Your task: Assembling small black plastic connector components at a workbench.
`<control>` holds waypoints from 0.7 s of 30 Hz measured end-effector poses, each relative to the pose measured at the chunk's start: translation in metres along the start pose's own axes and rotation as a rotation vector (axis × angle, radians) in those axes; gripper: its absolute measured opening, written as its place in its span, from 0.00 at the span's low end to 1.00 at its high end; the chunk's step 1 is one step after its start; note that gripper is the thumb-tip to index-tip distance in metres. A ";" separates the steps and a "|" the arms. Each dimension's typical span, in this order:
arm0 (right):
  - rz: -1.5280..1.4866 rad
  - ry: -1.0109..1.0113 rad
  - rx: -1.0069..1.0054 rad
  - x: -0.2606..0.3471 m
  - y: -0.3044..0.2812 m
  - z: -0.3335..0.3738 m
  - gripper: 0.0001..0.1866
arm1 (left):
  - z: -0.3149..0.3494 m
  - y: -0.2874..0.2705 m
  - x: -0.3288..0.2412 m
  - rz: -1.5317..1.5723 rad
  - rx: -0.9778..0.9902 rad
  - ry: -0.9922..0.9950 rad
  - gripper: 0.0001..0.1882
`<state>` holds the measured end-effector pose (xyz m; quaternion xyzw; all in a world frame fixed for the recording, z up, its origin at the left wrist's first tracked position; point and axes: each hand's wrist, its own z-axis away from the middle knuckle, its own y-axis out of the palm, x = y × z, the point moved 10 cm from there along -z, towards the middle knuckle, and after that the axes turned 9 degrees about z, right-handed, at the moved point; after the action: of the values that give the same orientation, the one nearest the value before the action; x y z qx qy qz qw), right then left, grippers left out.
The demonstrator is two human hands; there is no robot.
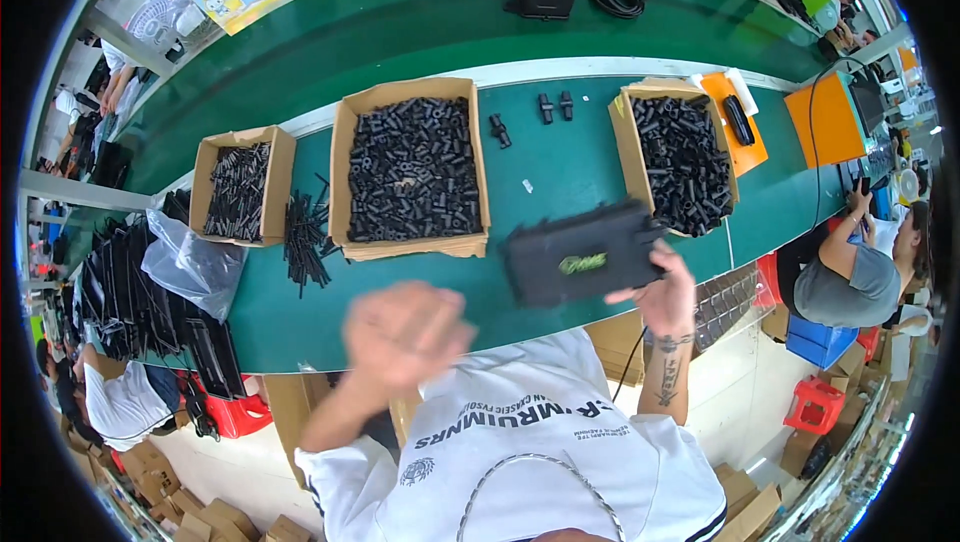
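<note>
My right hand [662, 287] holds a flat black rectangular plastic panel [578, 254] with a small green mark on it, just above the green table's near edge. My left hand [400, 334] is blurred by motion, raised in front of my chest, fingers curled; whether it holds anything is unclear. Beyond the panel, a cardboard box of small black parts [683, 160] stands at the right. A bigger box of black cylindrical parts [413, 170] sits centre-left.
A smaller box of thin black rods [240, 189] stands at left, with loose rods [303, 237] beside it. Clear plastic bags and black panels [150, 292] pile at far left. Three small black pieces [545, 110] lie at the table's back. Seated people work at left and right.
</note>
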<state>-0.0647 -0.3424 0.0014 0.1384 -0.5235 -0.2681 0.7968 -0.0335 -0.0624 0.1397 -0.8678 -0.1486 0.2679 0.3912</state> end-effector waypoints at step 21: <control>1.713 -0.663 0.263 0.016 0.124 -0.213 0.20 | 0.050 0.100 0.024 -0.027 0.267 -0.195 0.23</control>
<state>0.1684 -0.2633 -0.0121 -0.2900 -0.6744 0.4479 0.5103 -0.0387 -0.0861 0.0279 -0.7759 -0.1604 0.3629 0.4905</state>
